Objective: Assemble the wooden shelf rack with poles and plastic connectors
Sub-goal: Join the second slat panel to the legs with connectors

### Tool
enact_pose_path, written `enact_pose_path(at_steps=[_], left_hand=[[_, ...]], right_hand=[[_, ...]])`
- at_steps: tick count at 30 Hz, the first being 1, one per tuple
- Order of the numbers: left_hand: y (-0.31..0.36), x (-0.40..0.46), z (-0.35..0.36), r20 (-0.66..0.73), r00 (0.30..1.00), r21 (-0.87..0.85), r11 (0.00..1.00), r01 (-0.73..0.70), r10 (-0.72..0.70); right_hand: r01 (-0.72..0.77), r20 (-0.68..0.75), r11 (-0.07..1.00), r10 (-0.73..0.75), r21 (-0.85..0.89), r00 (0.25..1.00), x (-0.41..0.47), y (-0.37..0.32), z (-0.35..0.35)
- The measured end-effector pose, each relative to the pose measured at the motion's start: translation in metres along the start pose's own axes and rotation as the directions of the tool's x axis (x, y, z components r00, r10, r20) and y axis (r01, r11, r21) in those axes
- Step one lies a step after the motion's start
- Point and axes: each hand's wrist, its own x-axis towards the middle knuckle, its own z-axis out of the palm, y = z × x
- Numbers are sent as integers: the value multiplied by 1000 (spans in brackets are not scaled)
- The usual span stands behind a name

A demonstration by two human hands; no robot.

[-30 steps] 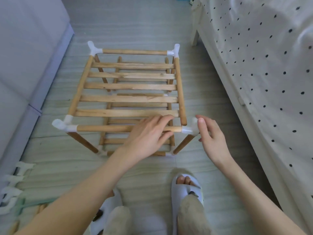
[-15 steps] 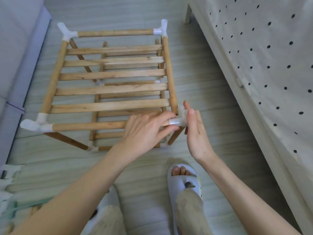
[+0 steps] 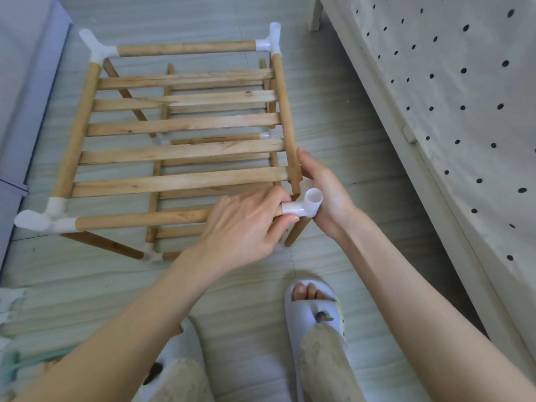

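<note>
A wooden shelf rack (image 3: 179, 126) stands on the floor, its slatted top tier above a lower tier. White plastic connectors cap the corners: far left (image 3: 97, 47), far right (image 3: 271, 42), near left (image 3: 46, 217). The near right connector (image 3: 304, 204) sits on the end of the front pole (image 3: 139, 220). My left hand (image 3: 246, 227) grips the front pole right at that connector, thumb under it. My right hand (image 3: 324, 195) holds the connector from the right side, fingers reaching up along the right side pole (image 3: 285, 117).
A bed with a dotted white cover (image 3: 449, 97) runs along the right. A pale cabinet (image 3: 26, 82) stands at the left. Spare white connectors (image 3: 8, 309) lie on the floor at the lower left. My feet in slippers (image 3: 316, 311) stand just in front of the rack.
My left hand slid right along the front pole and closed on it at the connector. My right hand came in against the near right connector and wrapped around it. The view shifted closer.
</note>
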Motion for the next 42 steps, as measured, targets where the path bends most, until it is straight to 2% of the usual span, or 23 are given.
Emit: enact_pose_path(at_steps=[5,9,11,14,23,32,38,42], left_hand=[[4,3,-3,-13,1000,20,1000,-8,8],[4,2,-3,-14,1000,25,1000,4,-4],[4,1,-2,-18,1000,42,999,6,-6],[4,0,1,-7,1000,52,998,19,-19],[6,-7,5,5,999,38,999,37,-37],[6,-3,3,-19,1000,51,999,11,-10],[6,-3,2,-11,1000,68,998,1,0],[5,0,1,-36,999,47,999,-6,8]], right_hand=[[-38,17,994,37,102,999,-4,11,-3],[9,111,997,-17,70,994,-8,19,-7],[27,139,1000,-26,1,990,-11,26,-12],[37,130,998,-31,-46,991,-17,35,-17],[55,63,997,-59,61,996,-29,35,-8],[80,184,995,-91,66,979,-31,23,-13],[60,199,998,-60,1,978,-32,25,-16],[11,81,982,5,-191,997,-35,19,-21]])
